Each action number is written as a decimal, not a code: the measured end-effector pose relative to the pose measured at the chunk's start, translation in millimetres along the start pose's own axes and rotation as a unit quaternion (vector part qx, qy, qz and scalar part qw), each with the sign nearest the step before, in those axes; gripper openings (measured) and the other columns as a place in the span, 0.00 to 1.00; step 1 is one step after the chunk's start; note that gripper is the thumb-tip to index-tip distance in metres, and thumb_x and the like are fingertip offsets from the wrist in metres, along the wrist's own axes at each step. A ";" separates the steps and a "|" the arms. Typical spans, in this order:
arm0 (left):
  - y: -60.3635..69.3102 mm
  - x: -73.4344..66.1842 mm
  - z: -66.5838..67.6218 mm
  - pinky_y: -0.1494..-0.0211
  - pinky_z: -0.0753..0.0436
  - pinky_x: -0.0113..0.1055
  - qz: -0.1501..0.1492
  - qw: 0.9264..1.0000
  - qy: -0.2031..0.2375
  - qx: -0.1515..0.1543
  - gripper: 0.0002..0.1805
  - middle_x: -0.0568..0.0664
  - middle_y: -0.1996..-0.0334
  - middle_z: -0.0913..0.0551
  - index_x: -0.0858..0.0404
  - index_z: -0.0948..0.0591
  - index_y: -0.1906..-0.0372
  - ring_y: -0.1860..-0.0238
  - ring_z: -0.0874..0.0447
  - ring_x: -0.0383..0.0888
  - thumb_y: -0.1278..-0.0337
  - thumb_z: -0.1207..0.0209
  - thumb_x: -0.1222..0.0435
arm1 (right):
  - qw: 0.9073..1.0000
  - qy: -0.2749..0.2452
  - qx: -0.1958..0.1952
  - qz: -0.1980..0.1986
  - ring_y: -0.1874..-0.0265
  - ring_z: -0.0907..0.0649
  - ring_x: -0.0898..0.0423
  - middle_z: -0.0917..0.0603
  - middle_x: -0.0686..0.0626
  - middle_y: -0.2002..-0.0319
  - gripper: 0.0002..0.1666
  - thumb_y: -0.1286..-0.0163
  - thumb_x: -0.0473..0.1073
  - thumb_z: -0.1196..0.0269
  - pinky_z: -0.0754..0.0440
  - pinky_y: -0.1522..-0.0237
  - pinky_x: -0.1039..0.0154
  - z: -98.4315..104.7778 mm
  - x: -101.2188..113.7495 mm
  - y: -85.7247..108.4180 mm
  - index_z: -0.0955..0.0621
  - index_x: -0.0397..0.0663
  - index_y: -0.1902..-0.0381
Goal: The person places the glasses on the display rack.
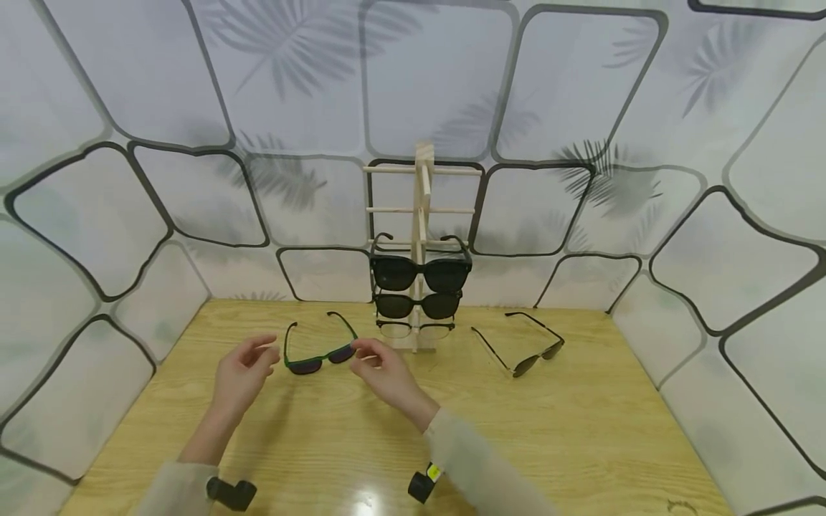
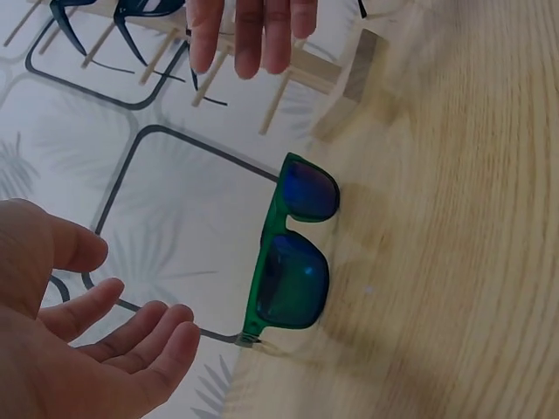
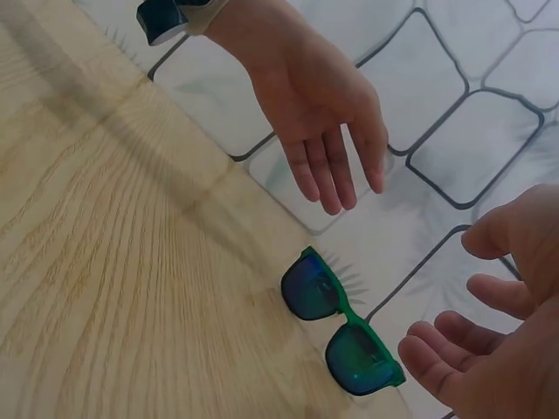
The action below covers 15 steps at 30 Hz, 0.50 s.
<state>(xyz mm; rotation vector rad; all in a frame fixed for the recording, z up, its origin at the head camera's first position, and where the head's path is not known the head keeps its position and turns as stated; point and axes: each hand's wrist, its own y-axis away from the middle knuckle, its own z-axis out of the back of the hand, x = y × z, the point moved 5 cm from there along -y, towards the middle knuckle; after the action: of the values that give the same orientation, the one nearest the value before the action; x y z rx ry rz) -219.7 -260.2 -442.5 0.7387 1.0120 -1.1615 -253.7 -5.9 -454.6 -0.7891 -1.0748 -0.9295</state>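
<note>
Green-framed sunglasses [image 1: 306, 366] with dark bluish lenses lie on the wooden table, temples unfolded and pointing toward the back. My left hand [image 1: 240, 376] hovers just left of them, fingers loosely bent around nothing. On their other side, my right hand [image 1: 392, 381] is held close to the right lens, and its fingertips overlap that end in the head view. Both wrist views show the green sunglasses [image 2: 293, 279] standing free between the two hands, with a gap to the relaxed fingers of the right hand [image 3: 502, 340].
Behind stands a wooden rack [image 1: 422, 183] with pegs. It carries black sunglasses [image 1: 422, 276], a second dark pair [image 1: 395, 306] below, and thin-rimmed glasses [image 1: 395, 330] lowest. Another pair of sunglasses [image 1: 525, 366] lies unfolded to the right. Patterned walls [image 1: 439, 79] enclose the table's back and sides.
</note>
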 end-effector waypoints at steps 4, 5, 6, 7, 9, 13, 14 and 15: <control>-0.8 8.2 -2.7 0.51 0.15 0.21 0.016 1.000 -0.014 0.012 0.24 0.67 0.41 0.15 0.66 0.24 0.29 0.59 0.17 0.23 0.19 0.45 0.58 | 1.000 -0.002 -0.008 -0.017 0.44 0.16 0.43 0.18 0.37 0.39 0.24 0.21 0.46 0.37 0.13 0.50 0.52 -5.7 -7.4 -6.1 0.21 0.44 0.32; -1.3 10.1 -3.3 0.51 0.15 0.21 0.018 1.000 -0.019 0.013 0.25 0.67 0.41 0.15 0.65 0.24 0.28 0.58 0.17 0.24 0.19 0.45 0.57 | 1.000 -0.001 -0.011 -0.021 0.43 0.16 0.43 0.19 0.36 0.38 0.24 0.21 0.46 0.37 0.13 0.49 0.51 -6.9 -9.2 -7.8 0.21 0.45 0.32; -1.7 12.0 -3.9 0.52 0.15 0.21 0.022 0.999 -0.021 0.013 0.25 0.67 0.40 0.15 0.65 0.24 0.28 0.58 0.16 0.26 0.20 0.45 0.57 | 1.000 0.000 -0.013 -0.025 0.42 0.16 0.42 0.20 0.36 0.37 0.25 0.22 0.47 0.37 0.12 0.49 0.50 -8.0 -10.8 -9.3 0.21 0.46 0.32; -2.1 13.6 -4.2 0.52 0.15 0.21 0.024 0.999 -0.024 0.010 0.25 0.67 0.40 0.15 0.65 0.24 0.28 0.57 0.15 0.27 0.20 0.45 0.57 | 1.000 0.001 -0.015 -0.027 0.42 0.16 0.42 0.20 0.35 0.36 0.25 0.22 0.47 0.37 0.12 0.48 0.49 -8.7 -12.0 -10.8 0.22 0.47 0.31; -2.5 16.7 -4.8 0.54 0.16 0.22 0.030 0.999 -0.031 0.006 0.25 0.66 0.41 0.14 0.65 0.23 0.28 0.57 0.14 0.32 0.21 0.44 0.57 | 0.999 0.005 -0.020 -0.034 0.41 0.16 0.42 0.22 0.35 0.34 0.26 0.22 0.47 0.37 0.12 0.48 0.49 -10.0 -14.8 -13.8 0.23 0.48 0.30; -3.7 22.1 -6.7 0.57 0.17 0.23 0.036 0.999 -0.041 0.003 0.25 0.65 0.42 0.13 0.65 0.23 0.29 0.56 0.13 0.38 0.22 0.43 0.57 | 0.998 0.011 -0.029 -0.048 0.41 0.16 0.43 0.24 0.35 0.31 0.27 0.21 0.47 0.38 0.12 0.50 0.50 -11.1 -18.9 -20.2 0.24 0.48 0.28; -4.0 23.2 -7.5 0.57 0.17 0.23 0.036 0.999 -0.041 0.004 0.25 0.65 0.43 0.13 0.65 0.23 0.29 0.56 0.13 0.39 0.22 0.43 0.57 | 0.998 0.013 -0.030 -0.052 0.41 0.17 0.44 0.25 0.35 0.31 0.27 0.21 0.47 0.38 0.12 0.51 0.51 -11.4 -20.0 -21.5 0.25 0.49 0.27; -3.9 24.0 -8.2 0.57 0.18 0.23 0.036 0.998 -0.041 0.005 0.25 0.65 0.43 0.13 0.65 0.23 0.28 0.56 0.13 0.40 0.22 0.43 0.57 | 0.998 0.015 -0.031 -0.055 0.41 0.17 0.44 0.25 0.35 0.30 0.27 0.20 0.47 0.38 0.12 0.52 0.52 -11.6 -21.0 -22.6 0.25 0.49 0.27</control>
<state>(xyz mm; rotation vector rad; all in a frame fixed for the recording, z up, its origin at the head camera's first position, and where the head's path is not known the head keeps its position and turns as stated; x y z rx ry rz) -223.7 -263.1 -467.7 0.7240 0.9047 -1.1259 -274.1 -20.4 -476.0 -0.7701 -1.0768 -1.0693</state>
